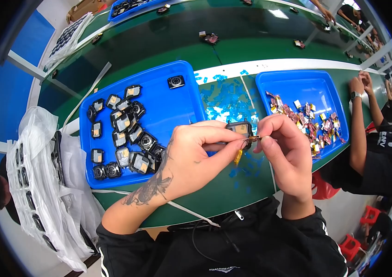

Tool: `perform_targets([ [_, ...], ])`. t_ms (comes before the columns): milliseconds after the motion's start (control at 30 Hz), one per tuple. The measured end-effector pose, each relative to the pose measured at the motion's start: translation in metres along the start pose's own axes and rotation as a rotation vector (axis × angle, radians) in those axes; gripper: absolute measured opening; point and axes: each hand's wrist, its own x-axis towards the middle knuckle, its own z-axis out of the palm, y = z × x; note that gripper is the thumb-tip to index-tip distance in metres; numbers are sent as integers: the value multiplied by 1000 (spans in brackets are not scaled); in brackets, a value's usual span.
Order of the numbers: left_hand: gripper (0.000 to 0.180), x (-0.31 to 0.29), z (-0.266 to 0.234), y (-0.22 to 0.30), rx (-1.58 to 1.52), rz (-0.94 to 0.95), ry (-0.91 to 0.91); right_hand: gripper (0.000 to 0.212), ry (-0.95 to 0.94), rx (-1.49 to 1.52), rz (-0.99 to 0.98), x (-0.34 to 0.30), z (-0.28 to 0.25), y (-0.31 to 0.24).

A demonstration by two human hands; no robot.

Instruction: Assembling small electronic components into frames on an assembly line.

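Note:
In front of my chest, my left hand [189,159] is closed, thumb and forefinger pinching a small electronic part [252,138] with brown and metallic sides. A yellow ribbon-like strip [238,158] hangs below those fingertips. My right hand [288,154] is also closed, its thumb and forefinger at the right end of the same small part. Just beyond the fingertips is a dark square watch case [238,128] with a tan and grey inside; whether my left fingers touch it is hidden.
On the left, a blue tray [184,108] holds several watch cases. Another blue tray [270,81] at right contains small wrapped battery-like parts. Blue film scraps [221,99] litter the green table between them. White-wrapped stacks [39,184] stand far left; a co-worker [367,152] sits at right.

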Motion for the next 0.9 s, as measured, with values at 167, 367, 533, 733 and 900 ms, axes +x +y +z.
perform_targets([
  [167, 20, -2, 2, 1, -124, -61, -16, 28, 93, -123, -79, 2, 9, 0],
  [367, 32, -2, 7, 0, -352, -81, 38, 40, 161, -79, -50, 4, 10, 3],
  [533, 32, -4, 12, -3, -375, -49, 85, 38, 223, -192, -178, 6, 15, 11],
  [733, 32, -5, 20, -6, -426, -14, 199, 39, 251, -169, -190, 6, 18, 16],
  [900, 36, -7, 17, -9, -391, 10, 153, 46, 214, -142, -114, 10, 20, 12],
])
